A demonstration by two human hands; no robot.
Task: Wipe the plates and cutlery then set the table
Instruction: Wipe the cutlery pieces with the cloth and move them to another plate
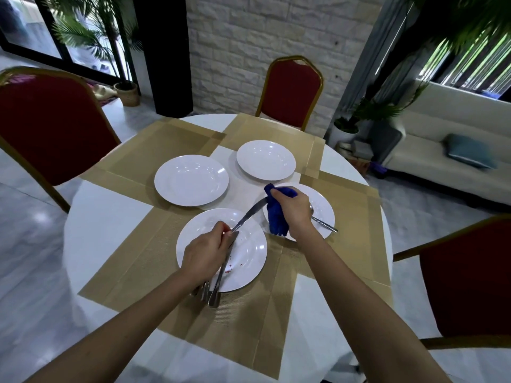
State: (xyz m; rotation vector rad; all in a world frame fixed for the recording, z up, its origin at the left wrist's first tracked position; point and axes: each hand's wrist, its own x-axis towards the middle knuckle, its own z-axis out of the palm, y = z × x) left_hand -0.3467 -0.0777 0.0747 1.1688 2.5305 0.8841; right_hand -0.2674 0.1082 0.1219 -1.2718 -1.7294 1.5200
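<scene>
You are holding a knife (pixel 249 214) out over the table (pixel 110 217), slanted between your two hands. Your left hand (pixel 206 251) is curling shut around its near end, with thumb and forefinger pinching the metal. It is hovering over the nearest plate (pixel 249 261). More cutlery (pixel 214 288) is sticking out below that hand, its ends reaching past the plate's near rim onto the tan placemat (pixel 235 322). It looks as if the same hand is clutching it, though your wrist is hiding how many pieces there are.

Your right hand (pixel 291 210) is making a closed fist around a blue cloth (pixel 276 217). One end of the cloth is poking up above your knuckles and the rest is hanging down below the fist. The far tip of the knife is meeting the cloth at your fingers.

The nearest plate is carrying a few red specks (pixel 229 268) just beside the cutlery. Under your right hand a second plate (pixel 322 205) is sitting with a spoon (pixel 325 223) lying on it, handle pointing over the near right rim. Two more white plates are resting further off, one to the left (pixel 190 179) and one at the far side (pixel 265 160). Each is lying on its own mat, apart from the others. Red chairs (pixel 290 92) are standing around the table.
</scene>
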